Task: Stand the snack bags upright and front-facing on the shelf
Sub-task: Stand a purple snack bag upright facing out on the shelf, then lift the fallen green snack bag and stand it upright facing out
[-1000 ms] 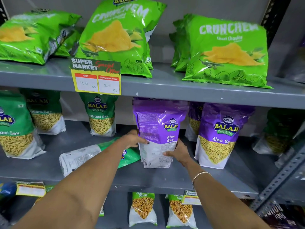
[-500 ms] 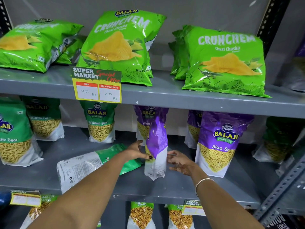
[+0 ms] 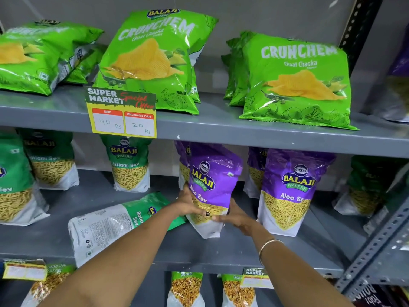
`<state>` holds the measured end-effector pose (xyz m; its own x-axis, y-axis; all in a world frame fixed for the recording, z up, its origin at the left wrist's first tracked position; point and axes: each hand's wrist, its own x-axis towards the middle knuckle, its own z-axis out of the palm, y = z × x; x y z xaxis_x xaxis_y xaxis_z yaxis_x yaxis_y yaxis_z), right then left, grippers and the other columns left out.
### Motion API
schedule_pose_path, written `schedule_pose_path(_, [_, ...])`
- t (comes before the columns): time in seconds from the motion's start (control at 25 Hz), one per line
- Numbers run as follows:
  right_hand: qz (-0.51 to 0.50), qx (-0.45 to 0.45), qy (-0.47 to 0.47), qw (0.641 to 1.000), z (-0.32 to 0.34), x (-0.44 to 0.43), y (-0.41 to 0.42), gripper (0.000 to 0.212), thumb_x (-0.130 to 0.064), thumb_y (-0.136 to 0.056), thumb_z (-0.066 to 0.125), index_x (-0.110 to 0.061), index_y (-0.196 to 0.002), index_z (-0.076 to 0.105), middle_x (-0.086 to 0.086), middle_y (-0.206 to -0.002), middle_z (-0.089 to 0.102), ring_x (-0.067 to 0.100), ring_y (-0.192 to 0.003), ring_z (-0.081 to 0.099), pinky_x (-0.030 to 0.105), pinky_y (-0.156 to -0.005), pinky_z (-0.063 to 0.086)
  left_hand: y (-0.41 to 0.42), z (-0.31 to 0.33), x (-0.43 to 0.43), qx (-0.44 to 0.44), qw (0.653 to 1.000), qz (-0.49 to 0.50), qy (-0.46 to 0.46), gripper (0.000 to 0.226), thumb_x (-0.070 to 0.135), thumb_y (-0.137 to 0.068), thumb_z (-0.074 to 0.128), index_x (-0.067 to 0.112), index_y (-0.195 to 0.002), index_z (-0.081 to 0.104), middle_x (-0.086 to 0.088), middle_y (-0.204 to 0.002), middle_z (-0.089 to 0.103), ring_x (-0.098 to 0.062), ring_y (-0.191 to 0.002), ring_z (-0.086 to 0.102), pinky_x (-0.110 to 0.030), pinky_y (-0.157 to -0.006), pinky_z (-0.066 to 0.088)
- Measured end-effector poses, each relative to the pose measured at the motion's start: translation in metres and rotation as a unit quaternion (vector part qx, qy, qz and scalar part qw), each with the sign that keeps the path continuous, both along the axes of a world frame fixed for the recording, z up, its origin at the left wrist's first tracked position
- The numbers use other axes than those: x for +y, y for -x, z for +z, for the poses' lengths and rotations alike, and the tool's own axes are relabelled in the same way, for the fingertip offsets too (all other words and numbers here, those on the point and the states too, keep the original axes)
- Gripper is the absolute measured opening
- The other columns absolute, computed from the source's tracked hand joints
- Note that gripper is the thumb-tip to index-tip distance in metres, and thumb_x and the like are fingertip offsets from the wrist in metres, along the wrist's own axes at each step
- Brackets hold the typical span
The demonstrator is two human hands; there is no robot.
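A purple Aloo Sev bag (image 3: pixel 213 180) stands on the middle shelf (image 3: pixel 221 251), its front label toward me and slightly tilted. My left hand (image 3: pixel 188 203) grips its lower left side. My right hand (image 3: pixel 235 218) holds its lower right corner. A green Ratlami Sev bag (image 3: pixel 115 224) lies flat on the shelf just left of my hands, back panel up. Another purple Aloo Sev bag (image 3: pixel 290 189) stands upright to the right, front-facing.
Green Ratlami Sev bags (image 3: pixel 130 165) stand upright at the left of the middle shelf. More purple bags stand behind. Green Crunchem chip bags (image 3: pixel 296 80) lean on the top shelf above a yellow price tag (image 3: pixel 121 114). A slotted metal upright (image 3: pixel 380 238) runs at the right.
The purple bag was back-facing, then edge-on, and now shows its front. Both hands turned it and stayed on its lower part.
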<state>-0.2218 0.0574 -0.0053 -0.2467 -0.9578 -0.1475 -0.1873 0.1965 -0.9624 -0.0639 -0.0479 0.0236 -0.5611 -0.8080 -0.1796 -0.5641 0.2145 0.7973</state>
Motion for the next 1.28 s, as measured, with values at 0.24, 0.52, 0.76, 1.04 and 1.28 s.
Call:
schedule_pose_path(0.24, [-0.046,-0.037,0.017,0.998,0.005,-0.002,0.017,0.063,0.010,-0.073,0.069,-0.001,-0.129,0.043,0.014,-0.113,0.063,0.014,-0.089,0.063,0.011,-0.060,0.055,-0.013,-0.007,-0.007,0.018,0.998,0.052,-0.014,0.056,0.005,-0.064,0.078,0.004,-0.109,0.045,-0.009,-0.110,0.051,-0.023,-0.103,0.051,-0.026,-0.083,0.046])
schedule_pose_path(0.52, [-0.003,-0.055,0.042,0.998,0.006,-0.010,0.016,0.064,0.005,-0.063,0.077,-0.005,-0.120,0.051,0.009,-0.108,0.067,0.014,-0.093,0.067,0.015,-0.071,0.056,-0.009,-0.014,-0.006,0.059,0.992,0.109,0.019,0.061,0.008,-0.065,0.079,0.007,-0.106,0.035,-0.018,-0.124,0.058,-0.034,-0.114,0.057,-0.041,-0.096,0.048])
schedule_pose_path(0.76, [0.014,-0.040,0.023,0.999,0.012,-0.010,0.015,0.059,0.012,-0.069,0.072,-0.005,-0.121,0.049,0.010,-0.108,0.064,0.011,-0.091,0.065,0.012,-0.067,0.056,-0.011,-0.013,0.000,0.062,0.993,0.105,0.010,0.069,0.011,-0.064,0.081,0.000,-0.121,0.042,-0.016,-0.126,0.057,-0.032,-0.117,0.054,-0.036,-0.095,0.046])
schedule_pose_path(1.04, [-0.141,-0.010,-0.265,0.954,0.014,-0.007,-0.033,0.025,-0.002,-0.084,0.053,-0.004,-0.060,0.047,0.003,-0.021,0.039,0.014,-0.014,0.030,0.009,-0.031,0.034,-0.106,-0.005,-0.036,-0.184,0.955,0.094,0.212,0.060,0.041,-0.082,0.059,0.008,-0.129,0.044,-0.012,-0.137,0.042,-0.030,-0.128,0.043,-0.041,-0.102,0.040])
schedule_pose_path(1.28, [-0.132,-0.117,-0.297,0.938,0.002,-0.057,-0.192,0.045,-0.034,-0.085,0.060,0.005,-0.104,0.048,0.019,-0.066,0.052,0.030,-0.047,0.057,0.032,-0.037,0.051,-0.241,-0.009,-0.105,-0.161,0.984,0.063,0.036,0.049,0.030,-0.090,0.052,0.001,-0.129,0.052,-0.023,-0.134,0.054,-0.036,-0.122,0.053,-0.042,-0.099,0.044])
